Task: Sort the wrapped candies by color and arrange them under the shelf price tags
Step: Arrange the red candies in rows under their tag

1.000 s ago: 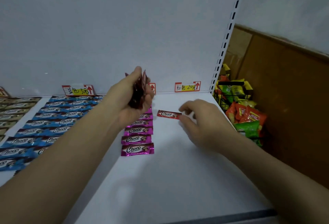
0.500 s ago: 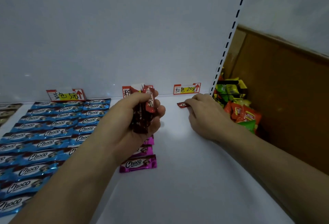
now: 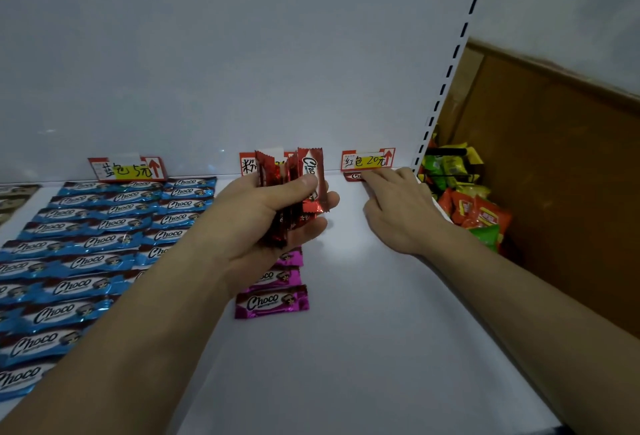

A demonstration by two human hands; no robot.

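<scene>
Right now my left hand point(image 3: 266, 223) is curled round a bundle of red foil-wrapped Choco candies point(image 3: 304, 189). The thumb lies across the front, and the wrappers stand roughly upright above the shelf.

My right hand point(image 3: 398, 209) lies palm-down on the white shelf board point(image 3: 346, 348) with its fingers nearly straight, gripping nothing. Its fingertips press on a single red wrapped candy point(image 3: 352, 176) and cover most of it. That candy lies flat at the very back of the shelf, directly under the red price tag with a yellow handwritten strip point(image 3: 367, 160). I cannot tell whether it touches the white back panel point(image 3: 242, 54).

Left of it, a column of magenta foil-wrapped candies point(image 3: 272, 301) runs forward from beneath my left hand. It lines up with a second red price tag point(image 3: 248, 166), which the bundle partly hides. Further left, blue foil-wrapped candies point(image 3: 86, 244) lie in neat rows under a third red-and-yellow price tag point(image 3: 126, 168). At the far left edge a few pale brownish wrappers point(image 3: 14, 195) are cut off by the frame.

Beyond the slotted white upright point(image 3: 446, 88) on the right, a black wire basket point(image 3: 446, 151) holds green, orange and yellow snack packets point(image 3: 481, 213).
</scene>
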